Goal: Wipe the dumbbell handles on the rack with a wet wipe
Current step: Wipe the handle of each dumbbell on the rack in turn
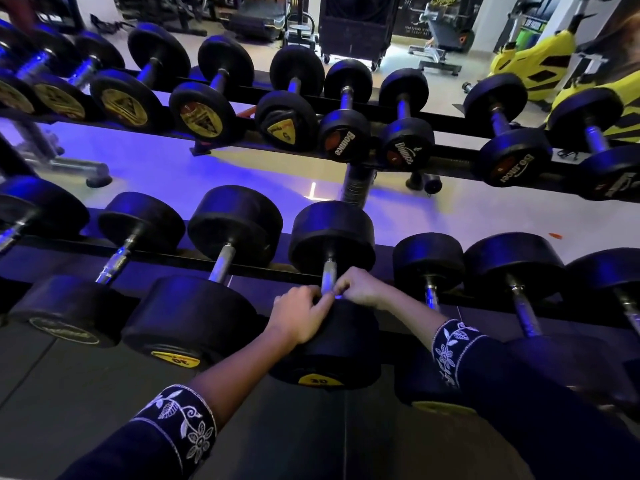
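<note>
a dumbbell rack (pixel 270 269) with two tiers fills the view. its black rails carry rows of black round-headed dumbbells with metal handles. the upper tier runs across the top of the view, and the lower tier is nearer to the person.

on the lower tier, near the middle, lies one dumbbell (pixel 332 233) with a yellow label "30" on its near end. both hands meet at the near end of its handle (pixel 329 273). the left hand (pixel 301 318) rests over the near head, with its fingers curled and its fingertips pinching at the handle. the right hand (pixel 360 287) comes from the other side, and its fingers are curled there too. between the fingertips shows a small pale bit, which seems to be the wet wipe (pixel 336 296), pressed to the handle. most of it is hidden by the fingers. both arms wear dark sleeves (pixel 180 420) with white flower embroidery at the cuff.

behind the rack the pale floor (pixel 242 168) shines with blue-violet light. under the near side the ground is a dark mat (pixel 69 375). at the far side of the room stand a yellow exercise bike (pixel 526 67) and a black cabinet on wheels (pixel 356 26).
</note>
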A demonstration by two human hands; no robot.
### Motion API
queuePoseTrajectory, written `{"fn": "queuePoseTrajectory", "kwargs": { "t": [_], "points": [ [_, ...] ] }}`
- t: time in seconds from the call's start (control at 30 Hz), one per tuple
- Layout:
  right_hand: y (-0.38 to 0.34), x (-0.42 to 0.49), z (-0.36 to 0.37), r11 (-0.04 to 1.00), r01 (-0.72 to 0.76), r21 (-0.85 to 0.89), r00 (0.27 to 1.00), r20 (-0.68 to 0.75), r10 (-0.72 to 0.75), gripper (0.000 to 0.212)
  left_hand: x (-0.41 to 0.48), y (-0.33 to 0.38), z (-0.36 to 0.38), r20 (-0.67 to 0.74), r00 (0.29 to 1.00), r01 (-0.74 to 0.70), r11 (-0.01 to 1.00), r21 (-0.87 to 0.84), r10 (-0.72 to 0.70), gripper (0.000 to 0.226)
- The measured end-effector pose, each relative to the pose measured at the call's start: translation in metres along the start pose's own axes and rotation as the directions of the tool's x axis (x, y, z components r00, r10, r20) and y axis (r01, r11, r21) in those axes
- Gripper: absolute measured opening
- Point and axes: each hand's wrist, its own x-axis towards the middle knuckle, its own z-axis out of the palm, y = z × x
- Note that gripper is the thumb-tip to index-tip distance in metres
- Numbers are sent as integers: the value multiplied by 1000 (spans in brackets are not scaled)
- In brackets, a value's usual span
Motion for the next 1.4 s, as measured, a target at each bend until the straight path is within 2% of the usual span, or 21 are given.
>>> {"fn": "queuePoseTrajectory", "kwargs": {
  "t": [0.07, 0.13, 0.17, 0.23, 0.37, 0.4, 0.5, 0.53, 0.57, 0.63, 0.7, 0.77, 0.83, 0.87, 0.93, 1.0, 1.13, 1.2, 1.3, 1.33, 1.4],
  "points": [
    [4, 3, -2, 991, -8, 133, 985, -168, 30, 11, 0, 1, -1, 2, 1000, 8, 1000, -1, -8, 43],
    [7, 13, -4, 975, 3, 224, 898, -430, 96, 9, -1, 2, -2, 1, 1000, 16, 1000, -8, -16, 47],
    [6, 17, -3, 975, -10, 221, 866, -486, 119, 12, -2, 2, -2, 0, 1000, 13, 1000, -11, -13, 49],
    [4, 17, 3, 983, -30, 182, 896, -431, 107, 10, -2, 2, -2, 1, 1000, 7, 1000, -10, -7, 47],
    [11, 5, 10, 988, -8, 151, 992, -124, 27, 5, -1, 3, -2, -10, 1000, 12, 1000, 4, -12, 52],
    [11, 4, 11, 990, 10, 144, 990, -141, 11, 4, -1, 4, -1, -8, 1000, 15, 1000, 11, -15, 52],
    [8, 11, 13, 978, 9, 208, 920, -386, 74, 14, 2, 5, 1, -2, 1000, 18, 999, 36, -18, 56],
    [5, 12, 14, 977, 1, 213, 906, -415, 90, 14, 2, 6, 0, -3, 1000, 24, 999, 41, -24, 62],
    [2, 13, 13, 982, -10, 190, 921, -381, 83, 12, 3, 6, 0, -2, 1000, 29, 999, 44, -29, 64],
    [-2, 11, 11, 995, -2, 104, 984, -176, 20, 5, 3, 5, 0, 4, 999, 31, 999, 40, -32, 66],
    [-4, 8, 7, 994, -1, 112, 997, -72, 9, 8, 2, 4, 0, -1, 1000, 30, 999, 28, -30, 66],
    [4, 20, 0, 971, -35, 235, 973, -216, 87, 18, 2, 3, 0, -9, 999, 31, 999, 18, -31, 66],
    [11, 34, -4, 931, -106, 349, 877, -409, 253, 15, 2, 3, -1, -7, 999, 38, 999, 9, -38, 64],
    [14, 38, -3, 924, -138, 356, 844, -446, 298, 13, 2, 3, -1, -6, 999, 38, 999, 7, -38, 63],
    [18, 39, 8, 941, -130, 313, 858, -439, 265, 20, 2, 3, -1, 3, 999, 37, 999, 13, -37, 60],
    [22, 27, 18, 970, -69, 232, 894, -418, 164, 15, 2, 3, -1, 2, 999, 34, 999, 17, -34, 59],
    [40, 2, 20, 961, 64, 270, 982, -187, -13, 18, 4, 4, -2, 7, 1000, 25, 999, 28, -25, 63],
    [36, 4, 16, 958, 29, 284, 967, -252, 45, 12, 3, 4, -1, 3, 1000, 18, 999, 33, -18, 63],
    [16, 12, 13, 947, -36, 319, 827, -522, 207, 11, 2, 4, -2, -11, 1000, 18, 999, 34, -17, 64],
    [9, 13, 13, 954, -42, 296, 810, -549, 206, 8, 2, 4, -2, -15, 1000, 20, 999, 33, -19, 65],
    [2, 14, 15, 969, -33, 245, 841, -517, 160, 8, 1, 5, -3, -18, 1000, 22, 999, 26, -21, 70]
  ]
}}
